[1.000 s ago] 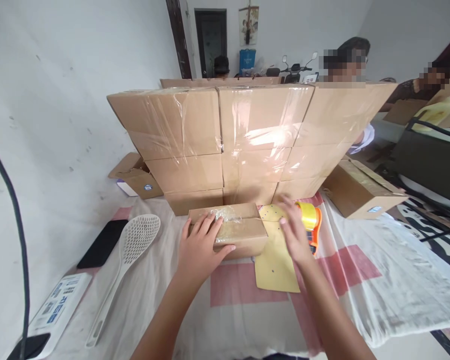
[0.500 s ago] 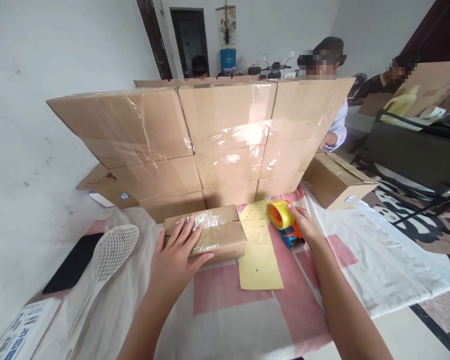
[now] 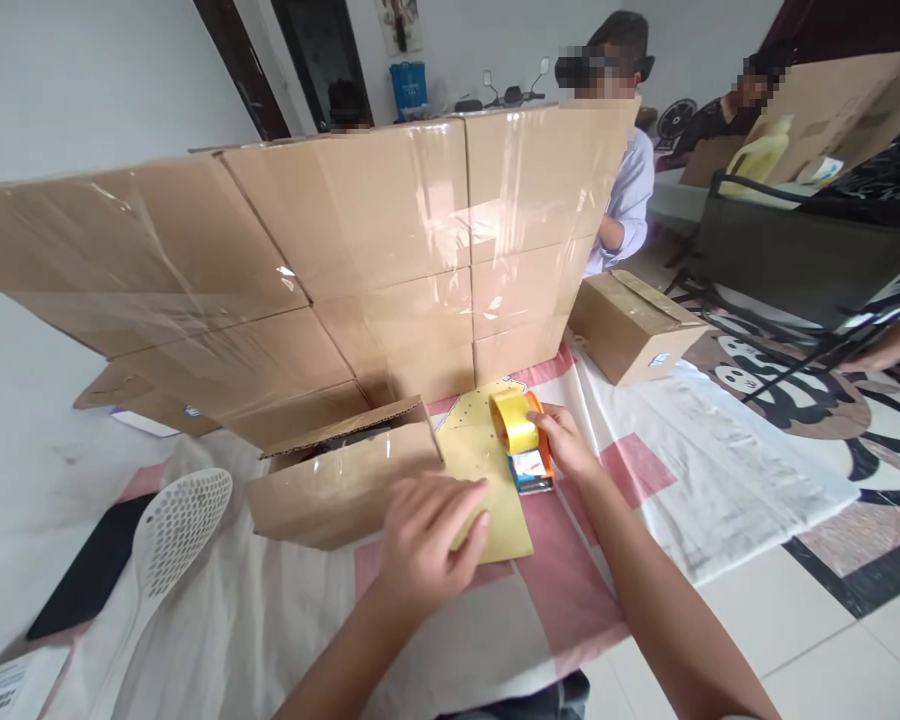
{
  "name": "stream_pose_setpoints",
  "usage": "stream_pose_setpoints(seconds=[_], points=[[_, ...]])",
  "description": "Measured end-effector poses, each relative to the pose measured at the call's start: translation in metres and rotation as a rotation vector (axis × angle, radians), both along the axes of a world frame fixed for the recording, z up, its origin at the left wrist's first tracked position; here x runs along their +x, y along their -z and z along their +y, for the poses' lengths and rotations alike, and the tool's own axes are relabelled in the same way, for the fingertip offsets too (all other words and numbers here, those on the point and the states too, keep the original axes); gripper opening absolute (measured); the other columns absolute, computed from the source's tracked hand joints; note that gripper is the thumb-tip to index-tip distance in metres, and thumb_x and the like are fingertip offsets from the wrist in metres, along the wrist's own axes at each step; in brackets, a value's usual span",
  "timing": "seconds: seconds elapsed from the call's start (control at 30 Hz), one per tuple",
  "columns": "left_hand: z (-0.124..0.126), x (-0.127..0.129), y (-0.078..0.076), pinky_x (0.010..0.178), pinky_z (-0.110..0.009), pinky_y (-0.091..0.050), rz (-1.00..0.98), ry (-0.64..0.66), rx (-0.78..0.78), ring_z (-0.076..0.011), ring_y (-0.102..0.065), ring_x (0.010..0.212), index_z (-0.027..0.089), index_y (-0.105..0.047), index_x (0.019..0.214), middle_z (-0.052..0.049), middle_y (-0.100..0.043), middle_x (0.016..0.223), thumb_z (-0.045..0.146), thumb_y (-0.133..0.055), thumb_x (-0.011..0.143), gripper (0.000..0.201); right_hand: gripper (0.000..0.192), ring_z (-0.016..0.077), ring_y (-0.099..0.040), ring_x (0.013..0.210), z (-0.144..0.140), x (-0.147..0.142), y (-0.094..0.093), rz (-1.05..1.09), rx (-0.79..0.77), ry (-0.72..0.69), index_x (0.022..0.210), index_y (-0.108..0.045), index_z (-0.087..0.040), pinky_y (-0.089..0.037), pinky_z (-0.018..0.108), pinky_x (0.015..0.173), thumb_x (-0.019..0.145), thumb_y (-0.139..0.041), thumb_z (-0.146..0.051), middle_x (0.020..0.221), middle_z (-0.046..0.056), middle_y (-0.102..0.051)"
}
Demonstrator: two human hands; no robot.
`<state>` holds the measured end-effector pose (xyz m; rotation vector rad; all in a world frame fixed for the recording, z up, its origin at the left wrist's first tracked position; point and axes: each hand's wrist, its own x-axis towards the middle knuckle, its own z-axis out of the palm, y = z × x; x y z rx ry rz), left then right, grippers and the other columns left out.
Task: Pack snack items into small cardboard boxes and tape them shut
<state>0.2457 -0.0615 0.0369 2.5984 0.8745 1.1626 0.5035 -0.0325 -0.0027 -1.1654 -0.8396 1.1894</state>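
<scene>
Shows a partly open cardboard box [image 3: 349, 488] at ten o'clock from the left hand [image 3: 435, 540], half-curled and empty; then, at two o'clock, the right hand [image 3: 568, 447], closed on a yellow-rolled tape dispenser [image 3: 525, 445] at its nine o'clock.

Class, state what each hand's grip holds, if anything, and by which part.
Right hand's grip: tape dispenser, by its orange side. Left hand's grip: nothing visibly held.

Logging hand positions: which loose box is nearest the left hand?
The box in front of the taped stack, beside the left hand; both blue-labelled boxes lie farther.
</scene>
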Motion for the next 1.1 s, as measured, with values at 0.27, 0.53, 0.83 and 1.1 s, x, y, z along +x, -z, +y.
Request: stream_pose_setpoints(seconds=[0.27, 0.53, 0.83, 1.1], points=[[0.05, 0.08, 0.013, 0.118, -0.047, -0.038, -0.318, 0.044, -0.618, -0.0299, -0.032, 0.152, 0.028, -0.027, 0.157, -0.014, -0.033, 0.164, 0.05, -0.06, 0.095, 0.074, 0.038, 0.0276, -0.072, 0.085, -0.002, -0.002, -0.004, 0.0, 0.176, -0.029, 0.086, -0.071, -0.02, -0.058, 0.036, 0.072, 0.084, -0.062, -0.057, 0.086, 0.007, -0.075], [0.077, 0.101, 0.023, 0.12, -0.045, -0.036, -0.302, 0.268, -0.571, -0.0293, -0.043, 0.144, 0.026, -0.046, 0.142, -0.013, -0.047, 0.152, 0.056, -0.066, 0.089, 0.063, 0.046, 0.0226, -0.068, 0.081, -0.011, -0.027, -0.005, 0.064, 0.186, -0.102, 0.087, -0.068, -0.019, -0.055, 0.033, 0.075, 0.086, -0.063, -0.065, 0.083, 0.004, -0.071], [0.067, 0.101, 0.052, 0.114, -0.045, -0.044, -0.428, 0.105, -0.794, -0.0292, -0.041, 0.146, 0.027, -0.041, 0.147, -0.016, -0.041, 0.154, 0.06, -0.057, 0.094, 0.064, 0.043, 0.0254, -0.072, 0.085, -0.007, -0.017, -0.008, 0.062, 0.169, 0.093, 0.099, -0.066, -0.022, -0.059, 0.037, 0.076, 0.093, -0.056, -0.063, 0.086, 0.006, -0.074], [0.061, 0.112, 0.057, 0.107, -0.043, -0.047, -0.263, 0.183, -0.827, -0.0284, -0.055, 0.125, 0.022, -0.075, 0.077, -0.011, -0.058, 0.117, 0.047, -0.062, 0.093, 0.032, 0.044, 0.0254, -0.073, 0.083, -0.008, -0.005, -0.012, -0.162, 0.21, 0.22, 0.093, -0.065, -0.022, -0.059, 0.037, 0.073, 0.095, -0.052, -0.065, 0.09, 0.008, -0.075]])
